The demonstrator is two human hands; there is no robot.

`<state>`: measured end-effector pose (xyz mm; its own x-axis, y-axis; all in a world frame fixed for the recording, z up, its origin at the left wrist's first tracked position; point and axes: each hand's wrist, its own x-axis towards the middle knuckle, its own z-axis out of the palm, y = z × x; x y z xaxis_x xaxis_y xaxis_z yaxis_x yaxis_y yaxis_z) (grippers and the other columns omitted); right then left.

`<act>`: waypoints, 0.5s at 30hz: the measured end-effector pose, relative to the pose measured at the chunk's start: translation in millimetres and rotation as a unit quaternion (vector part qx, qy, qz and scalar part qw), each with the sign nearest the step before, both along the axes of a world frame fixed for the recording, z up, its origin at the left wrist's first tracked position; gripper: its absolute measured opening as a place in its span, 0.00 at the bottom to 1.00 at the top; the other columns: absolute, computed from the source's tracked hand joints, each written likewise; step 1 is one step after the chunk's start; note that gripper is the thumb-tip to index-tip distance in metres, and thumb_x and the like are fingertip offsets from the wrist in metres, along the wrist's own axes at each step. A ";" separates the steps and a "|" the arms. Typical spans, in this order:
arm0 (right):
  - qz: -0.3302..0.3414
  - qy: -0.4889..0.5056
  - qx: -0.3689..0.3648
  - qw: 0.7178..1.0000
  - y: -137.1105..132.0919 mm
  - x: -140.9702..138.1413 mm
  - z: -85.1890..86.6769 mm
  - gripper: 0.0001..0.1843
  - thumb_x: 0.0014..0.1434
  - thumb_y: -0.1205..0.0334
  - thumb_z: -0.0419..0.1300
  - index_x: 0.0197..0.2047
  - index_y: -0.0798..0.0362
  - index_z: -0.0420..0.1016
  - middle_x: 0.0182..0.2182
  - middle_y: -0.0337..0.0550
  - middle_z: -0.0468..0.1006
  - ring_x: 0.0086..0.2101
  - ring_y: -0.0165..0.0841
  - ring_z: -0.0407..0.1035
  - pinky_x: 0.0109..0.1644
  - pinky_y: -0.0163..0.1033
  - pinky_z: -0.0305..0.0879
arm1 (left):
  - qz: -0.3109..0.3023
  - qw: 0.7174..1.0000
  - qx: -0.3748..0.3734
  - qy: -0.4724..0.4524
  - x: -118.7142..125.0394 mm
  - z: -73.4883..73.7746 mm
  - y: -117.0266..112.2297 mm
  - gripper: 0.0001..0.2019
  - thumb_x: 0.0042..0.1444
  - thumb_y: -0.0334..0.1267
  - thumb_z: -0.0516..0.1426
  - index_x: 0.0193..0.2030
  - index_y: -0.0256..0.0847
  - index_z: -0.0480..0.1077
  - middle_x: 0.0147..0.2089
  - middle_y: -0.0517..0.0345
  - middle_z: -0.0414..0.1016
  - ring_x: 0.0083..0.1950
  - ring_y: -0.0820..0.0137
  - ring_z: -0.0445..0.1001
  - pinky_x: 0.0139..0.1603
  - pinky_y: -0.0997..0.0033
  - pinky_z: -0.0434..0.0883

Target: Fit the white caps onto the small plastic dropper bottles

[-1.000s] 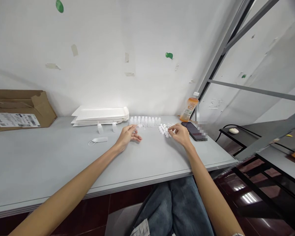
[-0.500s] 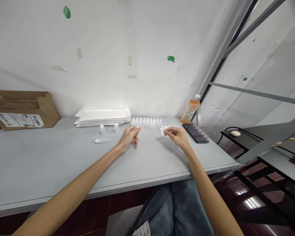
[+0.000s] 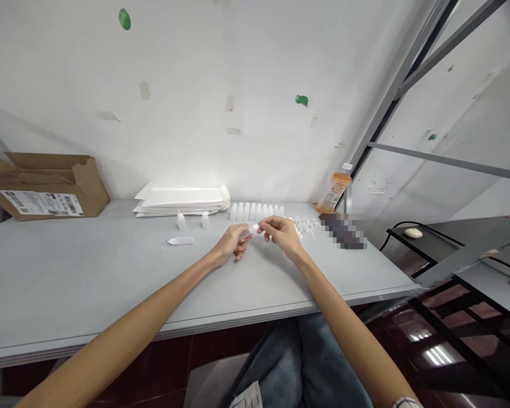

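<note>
A small white plastic dropper bottle point(image 3: 246, 233) lies tilted in my left hand point(image 3: 230, 243), fingers curled round it, its neck pointing right. My right hand point(image 3: 284, 235) pinches at the bottle's top end, on a small white cap point(image 3: 255, 228); whether the cap sits fully on the neck cannot be made out. Just behind my hands stands a row of white bottles point(image 3: 252, 212). A heap of small white caps point(image 3: 308, 226) spreads to the right of my right hand.
Two bottles stand upright at left, one white bottle point(image 3: 181, 221) nearer the box. A capped bottle with a loop point(image 3: 181, 241) lies flat. White envelopes point(image 3: 182, 199), a cardboard box point(image 3: 42, 187), an orange drink bottle point(image 3: 335, 190) and a pixelated phone point(image 3: 344, 231) line the back.
My right hand has moved left from the heap of caps to the bottle in my left hand. The bottle now shows tilted between both hands. The view has shifted slightly.
</note>
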<state>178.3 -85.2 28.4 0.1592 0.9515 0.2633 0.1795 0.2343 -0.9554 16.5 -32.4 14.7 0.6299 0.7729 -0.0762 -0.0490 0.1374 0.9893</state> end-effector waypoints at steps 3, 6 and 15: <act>0.031 -0.010 -0.016 0.999 -3.2 1.4 0.2 0.18 0.50 0.47 0.66 0.31 0.55 0.75 0.27 0.44 0.78 0.20 0.26 0.66 0.19 0.31 0.53 | 0.005 1.000 0.020 0.007 0.1 0.5 -1.6 0.13 0.57 0.47 0.52 0.28 0.39 0.62 0.23 0.68 0.48 0.16 0.79 0.51 0.10 0.79 0.57; 0.058 -0.015 -0.020 0.998 -4.5 0.8 -0.2 0.18 0.49 0.48 0.67 0.34 0.55 0.74 0.29 0.44 0.78 0.22 0.29 0.70 0.18 0.30 0.55 | 0.005 0.998 0.056 0.016 0.0 -1.1 -1.1 0.14 0.57 0.47 0.52 0.28 0.40 0.62 0.23 0.67 0.49 0.17 0.79 0.52 0.10 0.79 0.57; 0.106 -0.017 -0.012 0.994 -3.3 0.9 -1.8 0.19 0.50 0.50 0.66 0.39 0.56 0.78 0.29 0.44 0.77 0.25 0.31 0.70 0.17 0.30 0.58 | 0.028 0.975 0.209 0.075 -2.4 -6.8 -1.2 0.16 0.62 0.49 0.46 0.27 0.42 0.59 0.21 0.66 0.52 0.17 0.76 0.54 0.15 0.76 0.56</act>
